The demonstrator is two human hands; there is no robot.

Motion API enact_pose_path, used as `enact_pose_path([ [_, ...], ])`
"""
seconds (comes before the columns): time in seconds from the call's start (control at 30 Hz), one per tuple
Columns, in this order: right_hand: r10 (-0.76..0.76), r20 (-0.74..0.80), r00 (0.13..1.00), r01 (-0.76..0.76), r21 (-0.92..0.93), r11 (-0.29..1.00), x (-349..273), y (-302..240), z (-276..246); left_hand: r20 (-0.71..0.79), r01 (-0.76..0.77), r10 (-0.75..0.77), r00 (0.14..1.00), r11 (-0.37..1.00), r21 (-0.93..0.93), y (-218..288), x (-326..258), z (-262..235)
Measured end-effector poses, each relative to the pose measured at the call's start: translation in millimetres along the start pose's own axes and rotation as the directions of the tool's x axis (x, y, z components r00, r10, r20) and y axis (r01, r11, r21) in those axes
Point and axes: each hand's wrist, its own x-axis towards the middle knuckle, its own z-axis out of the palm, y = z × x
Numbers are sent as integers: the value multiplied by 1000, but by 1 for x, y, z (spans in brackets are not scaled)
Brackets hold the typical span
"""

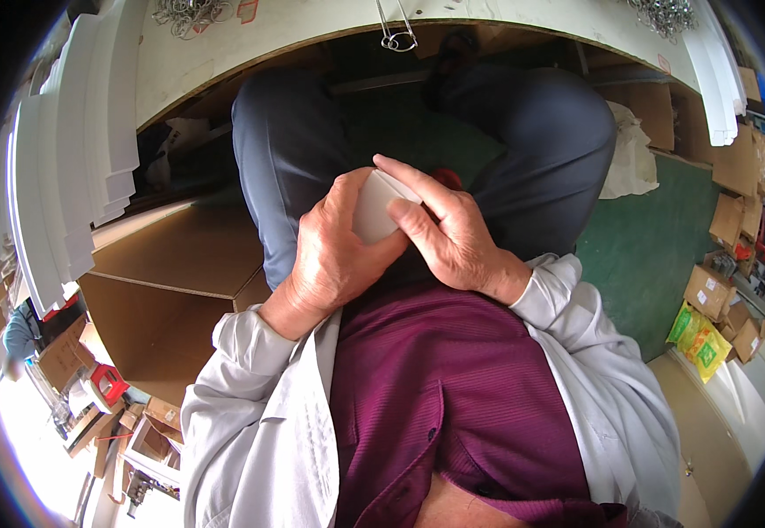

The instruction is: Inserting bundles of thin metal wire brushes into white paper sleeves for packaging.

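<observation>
Between my two hands, above my lap, is a small white box-like piece with flat faces and a straight edge. My left hand wraps round its left side and underside. On the right, my right hand rests its thumb on the near face, while its index finger runs along the far edge. The palms hide much of the piece, so its full shape does not show.
Ahead is a pale workbench with heaps of metal wire pieces and a wire hook at its edge. An open cardboard box stands at my left, below stacked white panels. Cartons line the right.
</observation>
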Motion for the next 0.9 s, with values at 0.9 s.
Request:
enact_pose_path([
  [0.9,-143,-53,988,130,-201,971,-4,0,-4,68,118,-110,992,984,-132,-2,3,-7],
])
